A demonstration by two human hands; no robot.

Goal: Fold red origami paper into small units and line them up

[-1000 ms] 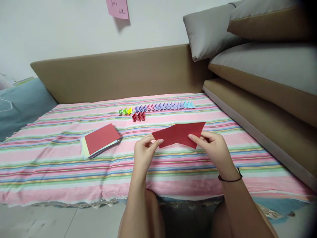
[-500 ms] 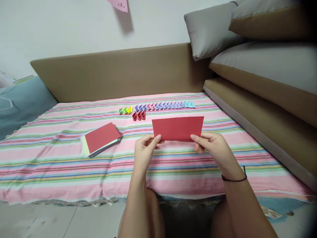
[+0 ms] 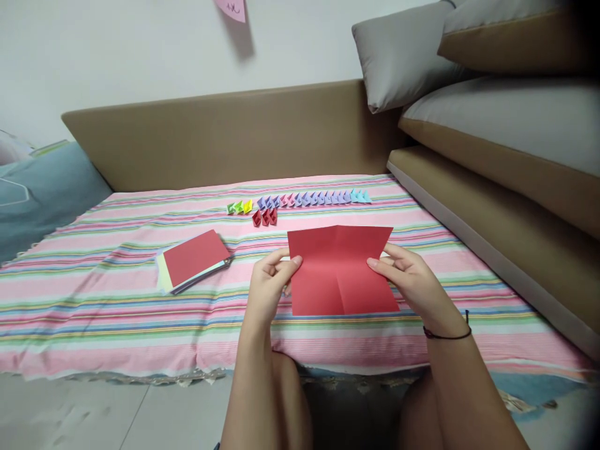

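Observation:
A red square of paper (image 3: 341,270) with crossed creases is held unfolded above the striped bedspread (image 3: 117,300). My left hand (image 3: 268,287) pinches its left edge between thumb and fingers. My right hand (image 3: 412,281) pinches its right edge; a black band circles that wrist. Behind the sheet lies a row of small folded paper pieces (image 3: 300,201) in green, yellow, purple, pink and blue, with three red folded pieces (image 3: 264,217) just in front of it. A stack of coloured paper (image 3: 193,260) topped with red lies to the left.
A tan padded backrest (image 3: 225,134) runs along the far side. Stacked tan and grey cushions (image 3: 506,125) and a grey pillow (image 3: 403,53) rise at right. A blue pillow (image 3: 42,187) sits far left. A pink note (image 3: 232,7) hangs on the wall. Tiled floor lies below.
The red paper, held folded in half a moment ago, has been opened into a full square with visible creases. Both hands kept their grip at its side edges.

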